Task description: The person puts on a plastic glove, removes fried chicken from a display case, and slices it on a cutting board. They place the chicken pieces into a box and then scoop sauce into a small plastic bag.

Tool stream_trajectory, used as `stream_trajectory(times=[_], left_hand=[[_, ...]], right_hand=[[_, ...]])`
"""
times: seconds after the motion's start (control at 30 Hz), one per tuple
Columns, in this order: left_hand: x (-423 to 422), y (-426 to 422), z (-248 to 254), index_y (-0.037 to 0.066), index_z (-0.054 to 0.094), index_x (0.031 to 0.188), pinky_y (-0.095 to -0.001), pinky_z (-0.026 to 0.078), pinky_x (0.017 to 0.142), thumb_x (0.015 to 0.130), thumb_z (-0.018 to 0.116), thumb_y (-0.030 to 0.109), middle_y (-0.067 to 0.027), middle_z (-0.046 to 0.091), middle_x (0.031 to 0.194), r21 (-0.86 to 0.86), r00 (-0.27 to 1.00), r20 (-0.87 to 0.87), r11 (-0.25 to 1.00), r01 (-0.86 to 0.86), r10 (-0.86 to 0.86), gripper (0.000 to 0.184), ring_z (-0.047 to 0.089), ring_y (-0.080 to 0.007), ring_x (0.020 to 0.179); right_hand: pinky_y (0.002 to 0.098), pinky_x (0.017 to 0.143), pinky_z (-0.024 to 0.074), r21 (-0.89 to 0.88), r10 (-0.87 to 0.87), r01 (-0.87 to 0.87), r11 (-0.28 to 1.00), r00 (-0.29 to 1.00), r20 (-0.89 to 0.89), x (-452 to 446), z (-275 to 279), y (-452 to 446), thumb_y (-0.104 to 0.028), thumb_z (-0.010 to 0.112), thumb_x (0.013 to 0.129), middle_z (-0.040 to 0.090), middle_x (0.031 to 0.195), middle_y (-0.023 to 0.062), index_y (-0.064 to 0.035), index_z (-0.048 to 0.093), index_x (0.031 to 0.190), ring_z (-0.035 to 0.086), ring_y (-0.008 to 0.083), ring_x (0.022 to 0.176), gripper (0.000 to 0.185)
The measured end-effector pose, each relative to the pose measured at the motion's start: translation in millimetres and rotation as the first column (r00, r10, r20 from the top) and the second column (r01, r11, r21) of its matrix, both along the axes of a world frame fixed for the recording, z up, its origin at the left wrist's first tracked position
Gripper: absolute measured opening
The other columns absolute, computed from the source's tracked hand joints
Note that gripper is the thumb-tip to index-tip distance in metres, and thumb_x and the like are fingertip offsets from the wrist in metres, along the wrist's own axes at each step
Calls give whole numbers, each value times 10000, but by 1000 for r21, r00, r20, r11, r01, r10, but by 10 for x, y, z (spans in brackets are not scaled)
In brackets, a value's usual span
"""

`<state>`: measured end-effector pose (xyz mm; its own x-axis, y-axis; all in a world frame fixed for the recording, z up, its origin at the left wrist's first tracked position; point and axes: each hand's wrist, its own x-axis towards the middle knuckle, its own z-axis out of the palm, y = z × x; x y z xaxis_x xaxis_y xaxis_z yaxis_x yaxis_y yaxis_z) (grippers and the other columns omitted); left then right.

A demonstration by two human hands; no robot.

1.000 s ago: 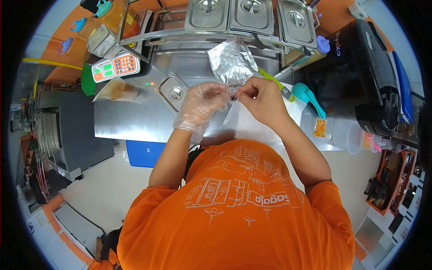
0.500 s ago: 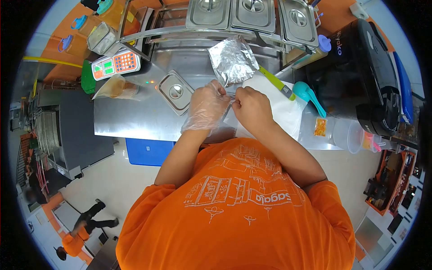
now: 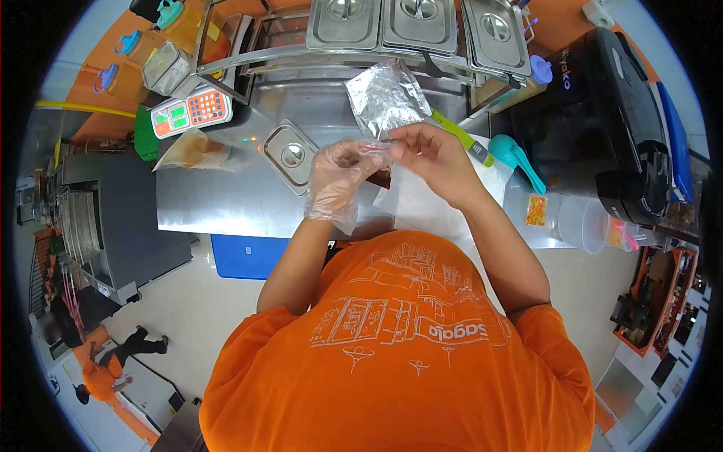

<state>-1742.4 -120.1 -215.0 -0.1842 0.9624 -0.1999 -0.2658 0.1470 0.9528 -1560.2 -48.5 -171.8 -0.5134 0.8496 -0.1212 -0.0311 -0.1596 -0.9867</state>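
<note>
My left hand (image 3: 337, 175) wears a clear plastic glove and pinches the neck of a small clear plastic bag (image 3: 385, 175) with dark reddish-brown contents, which hangs below the fingers. Close against it, my bare right hand (image 3: 437, 160) has thumb and index finger together at the bag's top; whatever they grip is too small to name. Just beyond the hands lies a sheet of crumpled foil (image 3: 388, 98). White paper (image 3: 429, 203) is under my right hand, with a green-handled tool (image 3: 459, 134) across its far edge. A steel lid (image 3: 291, 156) rests left of my left hand.
A scale (image 3: 192, 111) and a paper packet (image 3: 197, 151) are at the left. Lidded steel pans (image 3: 422, 26) sit on a rack behind. At the right are a turquoise scoop (image 3: 512, 154), an orange-filled sachet (image 3: 536, 210) and a black appliance (image 3: 587, 128). A co-worker (image 3: 102, 377) is at lower left.
Both fists have loosened into pinches, and my left hand has shifted slightly left. The bag's dark contents have come into view below it. The co-worker at lower left has moved.
</note>
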Motion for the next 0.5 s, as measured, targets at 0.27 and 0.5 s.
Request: stream_trajectory(times=[0.27,0.5], left_hand=[[-51,-21,174,-20,727,1029,-281,587,779,832,839,10,-91,758,973,-12,991,112,998,69,-67,228,709,-140,842],[-102,-18,257,1,746,1022,-266,552,780,827,846,32,-60,754,943,-71,998,50,997,37,-34,222,696,-124,839]], right_hand=[[273,765,546,230,-24,7,973,997,68,65,-123,-48,-77,804,889,708,931,47,-19,697,1121,660,109,852,262],[268,753,541,363,44,-124,923,974,222,99,8,-5,-89,750,933,723,908,57,-1,714,1038,668,116,800,142]])
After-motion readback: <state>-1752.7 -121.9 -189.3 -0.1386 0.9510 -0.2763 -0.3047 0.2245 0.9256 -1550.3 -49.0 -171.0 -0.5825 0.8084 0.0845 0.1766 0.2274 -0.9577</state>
